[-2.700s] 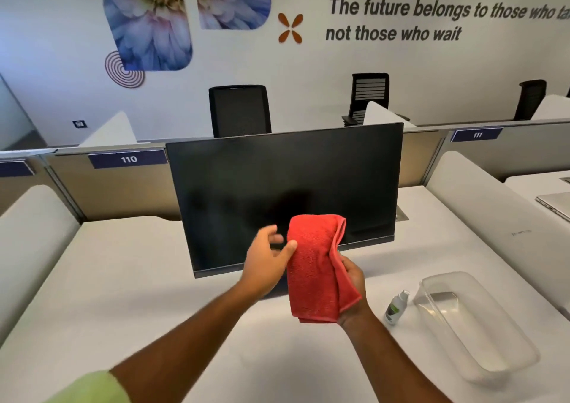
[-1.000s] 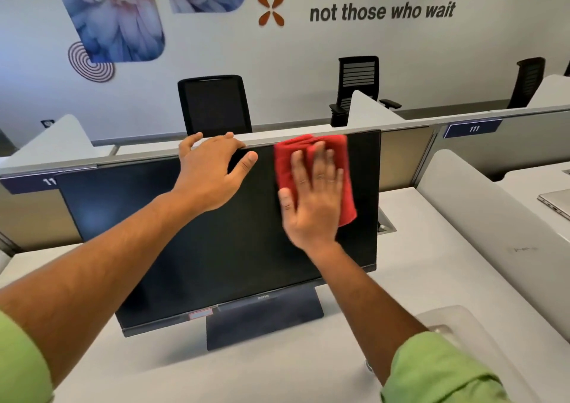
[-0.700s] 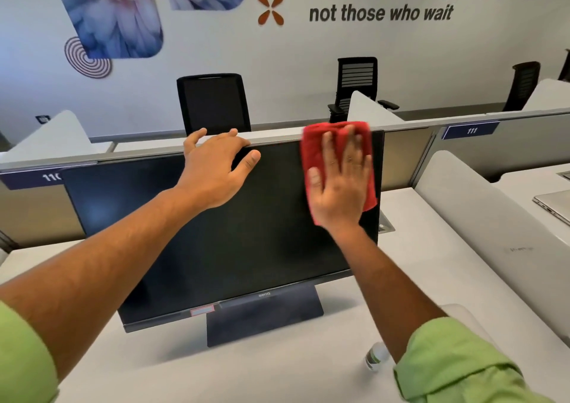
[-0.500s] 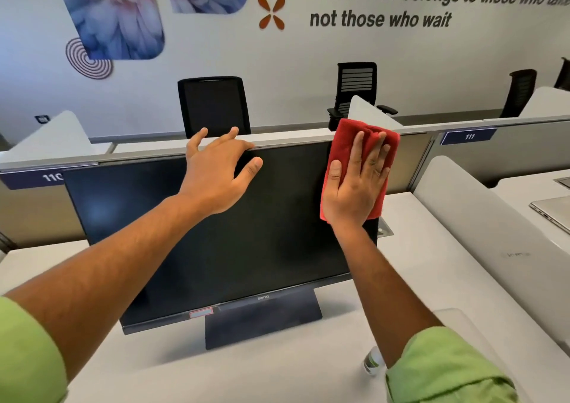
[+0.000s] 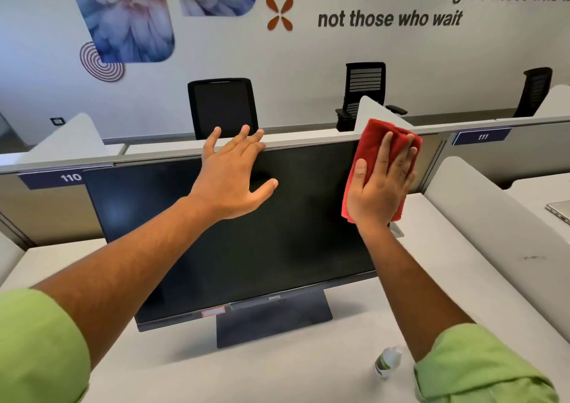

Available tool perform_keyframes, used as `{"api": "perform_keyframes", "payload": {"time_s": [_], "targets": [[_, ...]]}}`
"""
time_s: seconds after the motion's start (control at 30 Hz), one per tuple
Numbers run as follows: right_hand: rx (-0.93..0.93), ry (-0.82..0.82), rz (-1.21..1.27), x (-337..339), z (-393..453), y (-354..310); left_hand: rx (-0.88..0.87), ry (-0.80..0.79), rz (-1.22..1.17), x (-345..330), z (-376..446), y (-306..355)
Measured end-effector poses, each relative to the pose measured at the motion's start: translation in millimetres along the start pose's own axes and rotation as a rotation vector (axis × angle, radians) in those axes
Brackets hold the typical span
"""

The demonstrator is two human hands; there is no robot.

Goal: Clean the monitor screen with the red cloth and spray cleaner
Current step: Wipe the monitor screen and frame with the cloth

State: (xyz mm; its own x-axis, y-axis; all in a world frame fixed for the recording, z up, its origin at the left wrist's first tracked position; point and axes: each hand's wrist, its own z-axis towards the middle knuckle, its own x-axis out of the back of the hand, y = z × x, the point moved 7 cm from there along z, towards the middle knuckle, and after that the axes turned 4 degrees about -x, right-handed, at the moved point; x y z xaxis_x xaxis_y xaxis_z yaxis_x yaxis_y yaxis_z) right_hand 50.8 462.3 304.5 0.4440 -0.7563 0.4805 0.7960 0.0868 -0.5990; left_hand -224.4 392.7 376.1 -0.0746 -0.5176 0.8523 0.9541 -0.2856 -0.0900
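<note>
Lying beside the monitor [image 5: 246,248] stand, spray bottle [image 5: 388,362] half-hidden behind right sleeve [image 5: 481,368].

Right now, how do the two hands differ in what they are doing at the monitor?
The left hand is bare, at the monitor top edge; the right hand presses the red cloth flat on the upper right corner. Both have straight fingers.

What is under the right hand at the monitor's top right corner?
The red cloth lies under the flat right hand, pressed against the monitor at its upper right corner. The screen corner beneath the cloth is covered, so its state cannot be seen.
</note>
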Motion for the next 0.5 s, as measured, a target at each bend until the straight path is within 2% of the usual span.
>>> {"api": "perform_keyframes", "payload": {"time_s": [0.1, 0.27, 0.33, 0.4, 0.5], "targets": [[0.043, 0.013, 0.001, -7.7, -19.3, -20.1, 0.010, 0.005, 0.007, -0.8, 0.2, -1.2], [0.590, -0.113, 0.012, -27.0, -83.2, -57.5, 0.020, 0.007, 0.012, -0.9, 0.1, -2.2], [0.671, -0.122, 0.016, -24.0, -72.6, -51.7, 0.017, 0.011, 0.006, 0.4, 0.0, -1.1], [0.554, -0.080, -0.009, -17.7, -44.9, -35.5, 0.017, 0.012, -0.024, 1.8, -0.1, -0.7], [0.125, -0.036, 0.038, -5.9, -4.5, -5.5, 0.034, 0.020, -0.061, 2.9, 1.5, -0.6]]}}
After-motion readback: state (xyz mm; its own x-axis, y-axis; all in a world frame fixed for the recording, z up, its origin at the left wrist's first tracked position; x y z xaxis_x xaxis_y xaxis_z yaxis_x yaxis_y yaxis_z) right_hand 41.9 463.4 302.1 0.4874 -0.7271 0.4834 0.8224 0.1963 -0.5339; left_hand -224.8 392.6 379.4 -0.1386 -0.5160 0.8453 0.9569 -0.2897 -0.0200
